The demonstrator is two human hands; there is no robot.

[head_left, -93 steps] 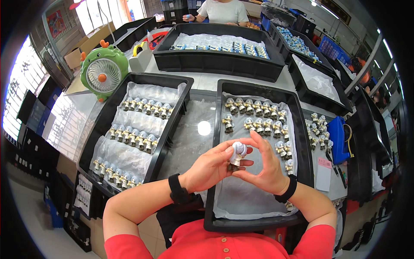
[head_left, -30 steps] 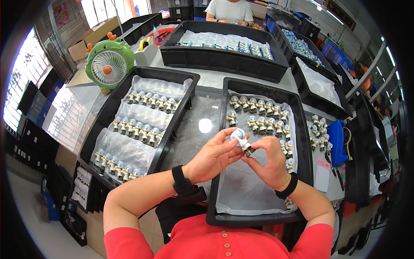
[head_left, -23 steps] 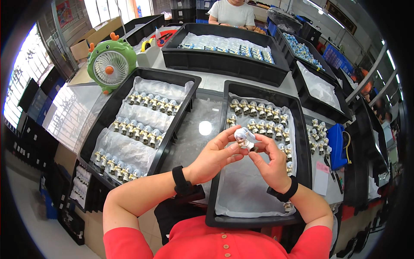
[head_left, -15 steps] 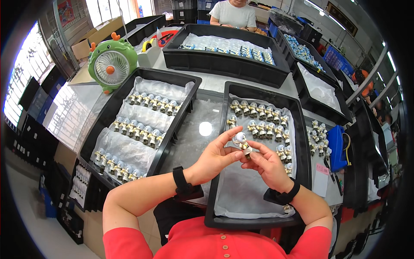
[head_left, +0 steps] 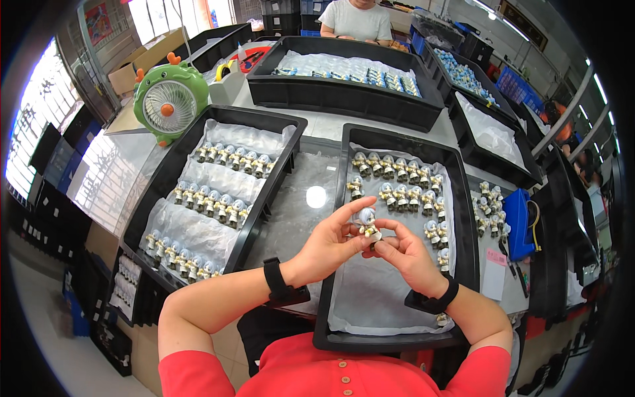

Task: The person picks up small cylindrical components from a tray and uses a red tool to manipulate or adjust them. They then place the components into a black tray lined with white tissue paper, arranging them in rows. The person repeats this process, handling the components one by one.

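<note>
Between both hands, a small figurine with pale blue-grey hair and a white and yellow outfit is held nearly upright. My left hand grips it from the left, with the index finger stretched up along its head and the thumb at its lower body. At its base, my right hand pinches it between thumb and fingers. Both hands are above a black tray lined with white sheet, where similar figurines stand in rows toward the back. Fingers hide part of the held figurine's lower end.
Left stands another black tray with three rows of figurines. More figurines are grouped right, near a blue box. A green fan is back left. Behind lies a large tray of blue pieces; a person sits beyond it.
The figurine has been turned more upright and shifted slightly left and down. My right fingers have moved left around its base; both hands still hold it.
</note>
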